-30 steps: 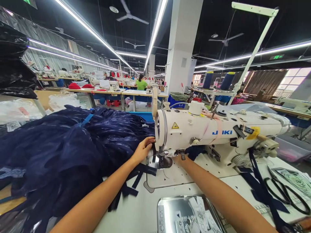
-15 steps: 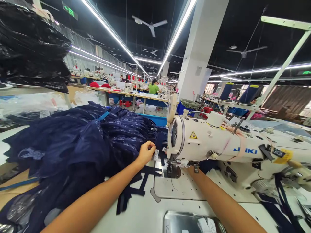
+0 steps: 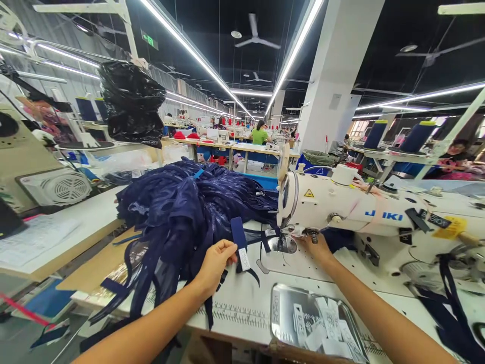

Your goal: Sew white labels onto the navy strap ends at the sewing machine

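Note:
My left hand (image 3: 216, 259) pinches the edge of a navy fabric strap (image 3: 238, 233) with a white printed label (image 3: 244, 259) on its lower part. Left of the sewing machine (image 3: 326, 197), the strap stands raised off the table. My right hand (image 3: 317, 248) reaches under the machine's arm, just right of the needle area (image 3: 282, 242). Its fingertips are partly hidden behind the machine's parts, so what they hold is unclear. Another navy piece with a white label (image 3: 270, 232) lies by the needle plate. A large heap of navy garments (image 3: 182, 197) fills the table to the left.
A metal tray (image 3: 278, 303) of loose white labels sits at the table's front edge. Navy strips (image 3: 435, 308) lie at the right. A second machine (image 3: 41, 172) stands at far left, and a black plastic bag (image 3: 131, 103) hangs above. A person in green (image 3: 259, 134) sits farther back.
My left hand has come toward me and away from the needle with the labelled strap, which now shows more fully. The view has shifted left and down, revealing more of the tray.

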Action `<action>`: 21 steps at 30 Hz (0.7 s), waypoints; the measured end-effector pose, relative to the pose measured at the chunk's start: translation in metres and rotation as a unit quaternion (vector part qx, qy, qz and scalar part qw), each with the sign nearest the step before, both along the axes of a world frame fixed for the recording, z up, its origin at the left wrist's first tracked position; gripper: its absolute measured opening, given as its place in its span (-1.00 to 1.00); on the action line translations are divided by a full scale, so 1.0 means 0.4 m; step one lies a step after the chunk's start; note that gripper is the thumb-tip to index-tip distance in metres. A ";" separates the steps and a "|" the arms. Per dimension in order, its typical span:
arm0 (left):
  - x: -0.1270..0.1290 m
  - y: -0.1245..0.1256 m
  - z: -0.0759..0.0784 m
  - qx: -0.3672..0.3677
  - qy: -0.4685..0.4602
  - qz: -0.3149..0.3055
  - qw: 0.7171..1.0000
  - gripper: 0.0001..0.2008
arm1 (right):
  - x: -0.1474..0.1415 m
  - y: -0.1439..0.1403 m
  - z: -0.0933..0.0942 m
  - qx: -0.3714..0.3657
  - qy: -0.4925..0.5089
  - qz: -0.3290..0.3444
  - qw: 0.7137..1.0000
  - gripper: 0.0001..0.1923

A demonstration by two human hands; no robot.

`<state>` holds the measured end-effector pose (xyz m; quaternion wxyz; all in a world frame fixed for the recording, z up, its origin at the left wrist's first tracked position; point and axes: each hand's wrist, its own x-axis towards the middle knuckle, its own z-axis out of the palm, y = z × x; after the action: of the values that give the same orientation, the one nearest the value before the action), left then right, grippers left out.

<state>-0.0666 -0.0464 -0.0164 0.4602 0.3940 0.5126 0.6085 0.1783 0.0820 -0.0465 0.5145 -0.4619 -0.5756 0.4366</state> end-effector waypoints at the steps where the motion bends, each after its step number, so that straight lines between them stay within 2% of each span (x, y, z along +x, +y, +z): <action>1: 0.000 -0.006 -0.003 -0.003 -0.006 -0.005 1.000 -0.78 | 0.012 -0.017 0.003 -0.011 0.003 -0.001 1.000 -0.69; 6: 0.007 -0.025 -0.006 -0.003 -0.019 -0.024 1.000 -0.78 | 0.061 -0.106 0.028 -0.043 0.011 -0.009 0.999 -0.56; 10: 0.010 -0.032 -0.002 -0.003 -0.025 -0.027 0.999 -0.80 | 0.067 -0.154 0.046 -0.057 0.009 0.000 0.998 -0.54; 21: 0.015 -0.042 0.010 -0.007 -0.034 -0.034 0.999 -0.79 | 0.041 -0.181 0.049 -0.071 -0.022 0.035 0.997 -0.50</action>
<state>-0.0606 -0.0633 -0.0125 0.5004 0.3868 0.4877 0.6018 0.1946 0.0096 -0.0269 0.4525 -0.4861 -0.5699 0.4838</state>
